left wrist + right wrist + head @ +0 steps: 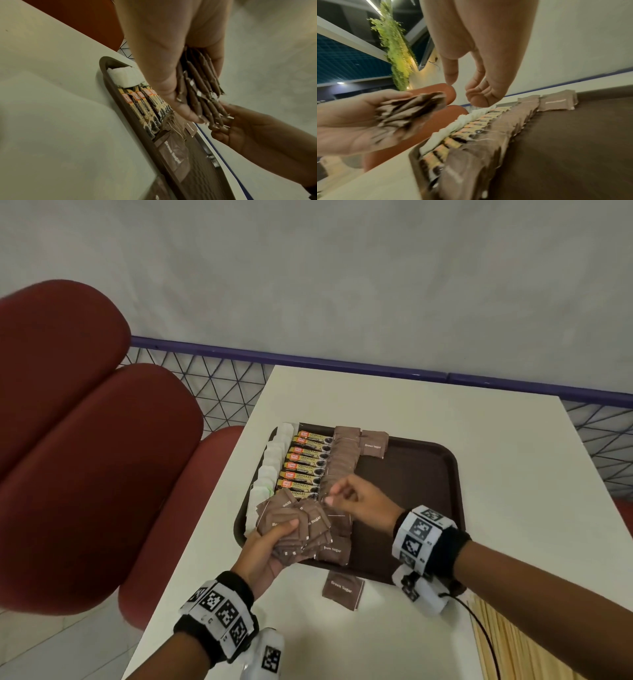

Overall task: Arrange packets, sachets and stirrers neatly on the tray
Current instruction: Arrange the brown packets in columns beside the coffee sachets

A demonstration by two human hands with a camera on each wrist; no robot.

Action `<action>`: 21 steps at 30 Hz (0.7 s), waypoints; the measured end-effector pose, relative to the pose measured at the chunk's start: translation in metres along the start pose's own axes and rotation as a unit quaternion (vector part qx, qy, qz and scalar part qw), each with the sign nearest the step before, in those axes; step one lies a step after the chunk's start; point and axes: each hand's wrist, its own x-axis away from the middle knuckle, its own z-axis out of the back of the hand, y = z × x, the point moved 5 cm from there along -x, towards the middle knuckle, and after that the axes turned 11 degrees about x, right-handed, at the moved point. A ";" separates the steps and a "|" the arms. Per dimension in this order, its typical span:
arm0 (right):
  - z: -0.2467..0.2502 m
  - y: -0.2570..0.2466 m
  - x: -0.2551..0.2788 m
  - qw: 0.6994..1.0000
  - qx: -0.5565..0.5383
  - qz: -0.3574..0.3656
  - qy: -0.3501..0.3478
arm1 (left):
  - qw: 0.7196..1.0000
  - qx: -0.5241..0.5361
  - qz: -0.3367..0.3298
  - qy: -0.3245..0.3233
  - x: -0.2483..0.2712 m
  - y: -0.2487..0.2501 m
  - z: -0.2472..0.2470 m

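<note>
A brown tray point(411, 484) on the white table holds a row of white sachets point(274, 460), a row of coffee sticks point(306, 463) and a row of brown sugar sachets point(342, 453). My left hand point(270, 546) grips a fanned stack of brown sugar sachets point(298, 525) above the tray's near left corner; the left wrist view shows the stack point(202, 83) edge-on. My right hand point(342, 498) hovers just right of the stack, over the near end of the sugar row. Its fingers point(476, 100) are loosely curled and hold nothing.
One brown sugar sachet point(342, 590) lies on the table in front of the tray, and another point(374, 444) lies at the tray's far side. Wooden stirrers point(513, 645) lie at the table's near right. Red seats point(85, 440) stand to the left.
</note>
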 end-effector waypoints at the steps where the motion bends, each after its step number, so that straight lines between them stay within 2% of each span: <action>1: -0.007 -0.002 0.006 1.000 -0.012 -0.001 -0.015 | 1.000 0.001 0.001 -0.001 0.001 -0.002 -0.002; 6: -0.024 0.002 0.016 0.998 -0.054 -0.014 -0.024 | 1.000 0.007 0.005 -0.004 0.004 -0.010 -0.009; 15: -0.020 0.002 0.021 0.989 -0.138 -0.019 -0.046 | 1.000 0.018 0.000 -0.005 0.003 -0.010 -0.003; 21: -0.008 0.009 0.016 0.994 -0.101 -0.033 -0.027 | 0.999 0.025 -0.007 0.020 0.002 -0.008 0.003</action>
